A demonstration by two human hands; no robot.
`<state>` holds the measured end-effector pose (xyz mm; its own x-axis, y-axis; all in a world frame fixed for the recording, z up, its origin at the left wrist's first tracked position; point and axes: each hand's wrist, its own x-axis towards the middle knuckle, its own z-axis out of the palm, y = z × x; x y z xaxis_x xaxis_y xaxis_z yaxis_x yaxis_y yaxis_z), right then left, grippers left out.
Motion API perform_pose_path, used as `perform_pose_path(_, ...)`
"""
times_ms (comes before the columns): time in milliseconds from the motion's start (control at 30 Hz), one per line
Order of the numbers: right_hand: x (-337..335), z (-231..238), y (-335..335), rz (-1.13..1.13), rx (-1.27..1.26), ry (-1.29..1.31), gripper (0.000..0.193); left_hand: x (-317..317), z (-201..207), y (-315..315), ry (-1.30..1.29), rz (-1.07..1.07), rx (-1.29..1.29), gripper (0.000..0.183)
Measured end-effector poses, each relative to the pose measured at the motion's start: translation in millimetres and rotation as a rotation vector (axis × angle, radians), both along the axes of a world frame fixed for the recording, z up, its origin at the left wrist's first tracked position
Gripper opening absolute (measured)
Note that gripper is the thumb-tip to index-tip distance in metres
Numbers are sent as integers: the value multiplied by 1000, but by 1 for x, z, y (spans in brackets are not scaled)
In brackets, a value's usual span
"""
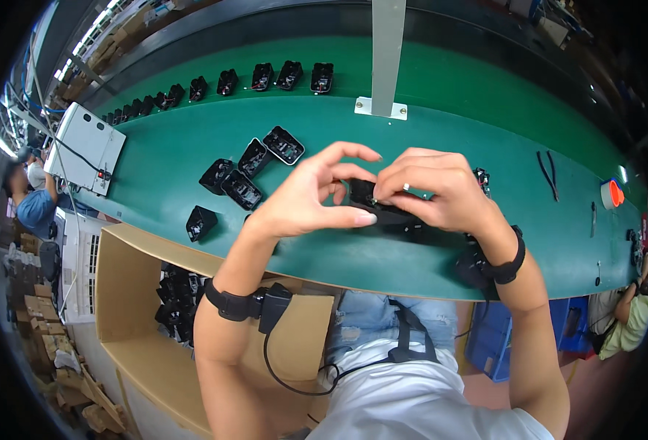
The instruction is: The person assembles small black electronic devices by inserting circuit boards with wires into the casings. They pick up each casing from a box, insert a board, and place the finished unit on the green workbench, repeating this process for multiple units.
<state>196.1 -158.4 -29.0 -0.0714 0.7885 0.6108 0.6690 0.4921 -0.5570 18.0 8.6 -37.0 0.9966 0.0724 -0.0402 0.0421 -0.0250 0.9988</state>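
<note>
Above the green bench, a black plastic housing (361, 193) is between my hands. My left hand (306, 192) curves around its left side, with the thumb along the near edge and the middle fingers against it. The left index finger arches free above. Bent over the housing, my right hand (438, 187) has its thumb and fingertips pinched together at the inside. What they pinch is too small to make out. A small white piece or ring shows at the right fingers. Part of the housing is hidden by the right hand.
Several black open housings (242, 189) lie left of my hands. More housings (262, 76) line the green strip behind. A metal post (388, 59) rises from the bench. Pliers (548, 176) and an orange-and-white roll (612, 194) are at right. A cardboard box (137, 334) stands below left.
</note>
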Motion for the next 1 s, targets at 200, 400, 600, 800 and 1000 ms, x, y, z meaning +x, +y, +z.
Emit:
perform_pose_path(200, -4, 18, -11, -35, 162, 43, 22, 0, -2, -1, -135, -31, -324, 64)
perform_pose_path(400, -16, 33, -22, 85, 180, -9, 20, -2, 0, -2, -88, -102, -403, 82)
perform_pose_path(600, -31, 17, -19, -114, 119, 178, 17, 0, -6, -4, -195, -37, -366, 67)
perform_pose_path(800, -43, 18, -21, -239, 156, -31, 20, 0, -7, -7, -247, 34, -377, 62)
perform_pose_path(1000, -30, 21, -21, -202, 5, 196, 38, 2, 2, -21, -217, 213, -488, 50)
